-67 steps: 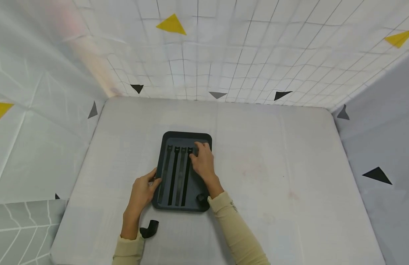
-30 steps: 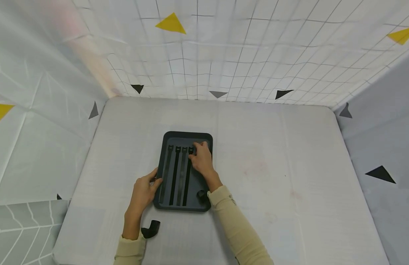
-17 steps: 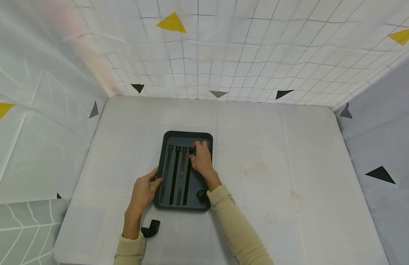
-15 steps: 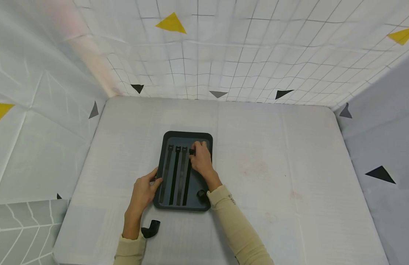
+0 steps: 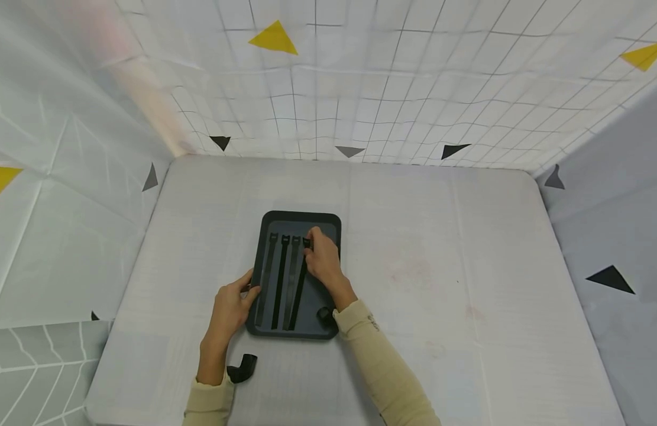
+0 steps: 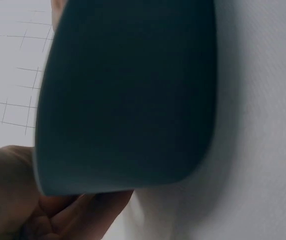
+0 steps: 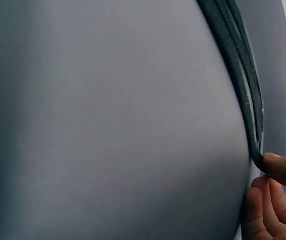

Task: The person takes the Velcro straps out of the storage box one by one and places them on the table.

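A black tray (image 5: 269, 222) lies on the grey table with several black straps (image 5: 279, 278) laid lengthwise in it. My right hand (image 5: 314, 245) pinches the top end of the rightmost strap (image 5: 298, 290), which slants with its lower end toward the left. The right wrist view shows that strap (image 7: 242, 95) running to my fingertips (image 7: 282, 169), which pinch its end. My left hand (image 5: 242, 296) grips the tray's left rim with the thumb on top. In the left wrist view the tray's side (image 6: 133, 95) fills the frame above my fingers (image 6: 78, 212).
A small black roll (image 5: 323, 313) sits in the tray's near right corner beside my right wrist. A curved black piece (image 5: 242, 367) lies on the table (image 5: 440, 266) by my left wrist. Patterned white walls enclose the table on three sides.
My right hand has closed on the rightmost strap's top end and drawn it slightly; the strap now slants, its lower end swung left. The left hand has not moved.
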Demonstrator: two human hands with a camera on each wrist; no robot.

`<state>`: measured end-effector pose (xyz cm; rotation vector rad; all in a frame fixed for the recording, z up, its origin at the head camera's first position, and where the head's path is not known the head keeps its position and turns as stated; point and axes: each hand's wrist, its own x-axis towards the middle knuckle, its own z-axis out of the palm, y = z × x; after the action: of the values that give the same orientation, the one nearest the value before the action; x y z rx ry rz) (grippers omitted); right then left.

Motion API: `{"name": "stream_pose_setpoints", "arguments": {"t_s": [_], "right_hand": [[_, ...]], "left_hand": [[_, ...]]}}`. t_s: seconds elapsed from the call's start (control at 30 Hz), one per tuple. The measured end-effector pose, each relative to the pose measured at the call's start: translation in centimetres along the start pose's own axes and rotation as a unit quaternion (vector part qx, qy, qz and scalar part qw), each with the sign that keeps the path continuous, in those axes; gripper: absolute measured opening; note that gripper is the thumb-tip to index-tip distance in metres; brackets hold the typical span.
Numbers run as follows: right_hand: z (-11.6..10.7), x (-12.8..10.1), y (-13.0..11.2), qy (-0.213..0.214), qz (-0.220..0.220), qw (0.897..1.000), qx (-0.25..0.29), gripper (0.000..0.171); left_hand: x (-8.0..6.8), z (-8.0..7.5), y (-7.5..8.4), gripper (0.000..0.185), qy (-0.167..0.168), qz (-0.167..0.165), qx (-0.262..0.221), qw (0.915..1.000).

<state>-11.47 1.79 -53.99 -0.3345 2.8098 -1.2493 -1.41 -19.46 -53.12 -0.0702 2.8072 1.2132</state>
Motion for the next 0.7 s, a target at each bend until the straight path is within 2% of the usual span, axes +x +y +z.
{"name": "stream_pose_setpoints", "arguments": {"t_s": [0.13,0.3,0.5,0.7], "right_hand": [[-0.3,-0.3,0.0,0.022,0.004,0.998,0.054,0.018],[-0.6,-0.6,0.0,0.031,0.017,0.993,0.110,0.018],[-1.4,-0.8,-0.3,0.030,0.023,0.985,0.169,0.021],[-1.9,-1.1,-0.4,0.019,0.047,0.974,0.221,0.024]], "left_hand": [[0.0,0.0,0.1,0.051,0.004,0.006,0.000,1.0000],[0.0,0.0,0.2,0.051,0.006,0.010,0.003,0.9999],[0.0,0.0,0.2,0.051,0.001,0.001,0.002,1.0000],[0.0,0.0,0.2,0.051,-0.001,-0.004,0.000,1.0000]]}}
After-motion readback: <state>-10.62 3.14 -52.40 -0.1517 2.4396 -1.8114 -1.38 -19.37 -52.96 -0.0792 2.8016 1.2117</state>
